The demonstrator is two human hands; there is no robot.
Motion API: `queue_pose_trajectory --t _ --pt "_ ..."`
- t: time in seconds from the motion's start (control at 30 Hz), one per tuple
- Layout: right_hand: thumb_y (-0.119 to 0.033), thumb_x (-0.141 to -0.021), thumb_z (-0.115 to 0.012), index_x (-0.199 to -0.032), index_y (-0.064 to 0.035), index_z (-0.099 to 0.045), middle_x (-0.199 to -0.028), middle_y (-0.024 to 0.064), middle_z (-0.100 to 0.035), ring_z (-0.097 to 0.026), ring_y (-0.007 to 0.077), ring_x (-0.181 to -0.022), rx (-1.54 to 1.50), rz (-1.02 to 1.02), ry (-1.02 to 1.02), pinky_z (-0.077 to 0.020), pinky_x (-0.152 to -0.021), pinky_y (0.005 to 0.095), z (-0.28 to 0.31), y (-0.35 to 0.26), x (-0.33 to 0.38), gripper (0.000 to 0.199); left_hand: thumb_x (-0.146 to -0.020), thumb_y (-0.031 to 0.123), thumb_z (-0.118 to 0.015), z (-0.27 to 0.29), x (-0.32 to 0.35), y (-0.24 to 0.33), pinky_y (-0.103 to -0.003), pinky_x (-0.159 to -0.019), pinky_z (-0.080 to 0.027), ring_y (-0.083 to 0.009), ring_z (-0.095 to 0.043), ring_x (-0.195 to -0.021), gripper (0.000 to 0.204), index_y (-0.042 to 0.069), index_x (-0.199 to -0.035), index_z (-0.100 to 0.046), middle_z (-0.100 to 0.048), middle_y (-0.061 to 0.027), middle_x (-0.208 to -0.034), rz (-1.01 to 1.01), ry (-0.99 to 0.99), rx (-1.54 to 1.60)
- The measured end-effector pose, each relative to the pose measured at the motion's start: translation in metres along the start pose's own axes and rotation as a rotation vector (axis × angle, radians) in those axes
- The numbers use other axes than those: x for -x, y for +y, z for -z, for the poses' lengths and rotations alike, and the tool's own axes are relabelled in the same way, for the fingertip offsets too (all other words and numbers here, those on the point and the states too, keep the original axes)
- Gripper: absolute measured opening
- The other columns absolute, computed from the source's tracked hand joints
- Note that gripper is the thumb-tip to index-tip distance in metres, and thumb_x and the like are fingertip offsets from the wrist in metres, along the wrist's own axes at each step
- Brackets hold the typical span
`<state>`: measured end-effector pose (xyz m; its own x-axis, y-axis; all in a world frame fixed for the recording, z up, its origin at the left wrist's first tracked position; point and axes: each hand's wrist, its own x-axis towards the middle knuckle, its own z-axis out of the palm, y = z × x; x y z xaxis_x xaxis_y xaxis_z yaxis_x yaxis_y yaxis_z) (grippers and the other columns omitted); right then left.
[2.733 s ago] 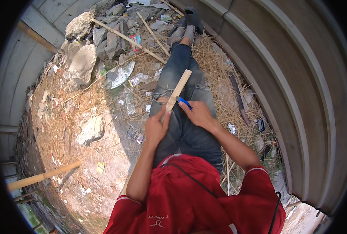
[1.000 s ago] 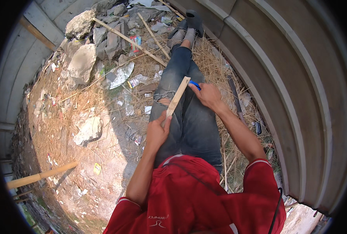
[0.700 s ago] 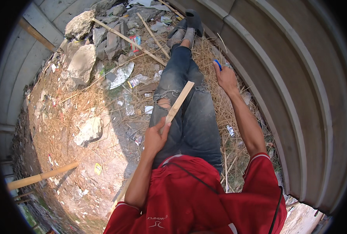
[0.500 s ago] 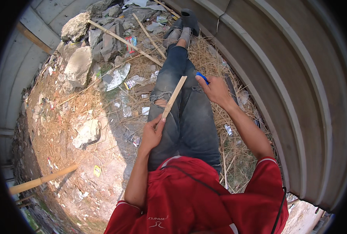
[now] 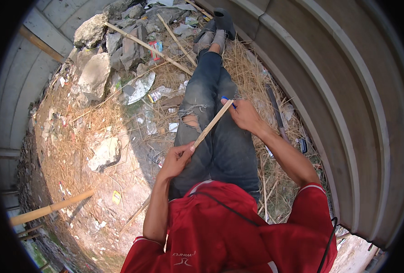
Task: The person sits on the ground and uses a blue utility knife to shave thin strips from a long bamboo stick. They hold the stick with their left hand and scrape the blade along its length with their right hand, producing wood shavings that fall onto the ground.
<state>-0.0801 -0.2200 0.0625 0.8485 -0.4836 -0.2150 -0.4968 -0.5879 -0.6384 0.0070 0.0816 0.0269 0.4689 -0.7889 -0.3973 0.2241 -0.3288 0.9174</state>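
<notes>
A pale, flat bamboo strip [image 5: 213,124] slants up and to the right above my outstretched legs. My left hand [image 5: 176,160] pinches its lower end between thumb and fingers. At the strip's upper end, my right hand [image 5: 246,115] is closed round a small blue tool [image 5: 224,98]. That tool lies across the strip's tip, appearing to touch it; a blade, if there is one, is too small to make out. Beneath both hands are my dark trousers [image 5: 231,154], torn at one knee.
Corrugated metal sheeting [image 5: 329,91] curves close along my right side. Rocks [image 5: 95,75] are piled at the far left. Two bamboo sticks [image 5: 149,47] lie beyond my knees, and a thicker bamboo pole [image 5: 52,208] juts in from the left. Straw and litter cover the ground.
The strip has tilted further right, its upper end now meeting the blue tool. My right hand has moved slightly left and nearer; my left hand has shifted slightly nearer.
</notes>
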Motion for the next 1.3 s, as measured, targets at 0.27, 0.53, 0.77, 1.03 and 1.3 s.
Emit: queue_pose_trajectory --t 0.27,0.53,0.77,1.03,1.3 --pt "-0.053 -0.103 -0.052 -0.081 0.0048 -0.071 -0.07 0.0304 -0.064 -0.066 0.0485 -0.071 -0.106 -0.055 0.147 -0.05 -0.068 0.0553 -0.014 0.019 0.01 0.065 -0.111 0.034 -0.052 0.004 -0.011 -0.002 -0.023 -0.045 -0.019 -0.0017 -0.027 -0.049 0.043 0.0 -0.134 -0.065 -0.032 0.0095 -0.059 0.08 0.047 0.22" --pt "-0.058 -0.1 -0.055 -0.079 0.0001 -0.073 -0.072 0.0277 -0.067 -0.067 0.0494 -0.073 0.12 0.222 -0.038 -0.0537 -0.067 0.0556 -0.059 -0.03 0.045 0.064 -0.109 0.035 -0.055 -0.003 -0.014 0.006 -0.024 -0.045 -0.02 -0.002 -0.028 -0.048 0.041 0.001 -0.125 -0.07 -0.035 0.0092 -0.059 0.128 0.078 0.203" --pt "-0.063 -0.099 -0.053 -0.079 -0.0015 -0.074 -0.076 0.0258 -0.07 -0.07 0.0474 -0.078 0.13 0.201 -0.038 -0.0549 -0.073 0.0577 -0.063 -0.021 0.025 0.068 -0.108 0.035 -0.058 -0.002 -0.022 -0.006 -0.024 -0.045 -0.021 -0.0018 -0.03 -0.049 0.038 0.003 -0.12 -0.074 -0.039 0.009 -0.059 0.085 0.157 0.176" --pt "-0.063 -0.099 -0.052 -0.081 0.0002 -0.074 -0.079 0.0281 -0.07 -0.069 0.0501 -0.083 0.221 0.328 -0.057 -0.0539 -0.082 0.0578 -0.075 -0.016 0.012 0.07 -0.108 0.034 -0.057 -0.003 -0.008 -0.008 -0.024 -0.045 -0.022 -0.0022 -0.031 -0.05 0.038 0.002 -0.119 -0.074 -0.04 0.0083 -0.06 0.121 0.194 0.182" --pt "-0.06 -0.105 -0.045 -0.069 0.0052 -0.065 -0.061 0.0243 -0.059 -0.062 0.0387 -0.063 -0.038 -0.088 0.462 -0.0462 -0.067 0.0483 0.055 0.076 -0.049 0.077 -0.108 0.034 -0.058 0.0 0.005 -0.017 -0.024 -0.045 -0.021 -0.002 -0.031 -0.049 0.036 0.002 -0.106 -0.074 -0.04 0.0075 -0.058 0.108 0.14 0.287"
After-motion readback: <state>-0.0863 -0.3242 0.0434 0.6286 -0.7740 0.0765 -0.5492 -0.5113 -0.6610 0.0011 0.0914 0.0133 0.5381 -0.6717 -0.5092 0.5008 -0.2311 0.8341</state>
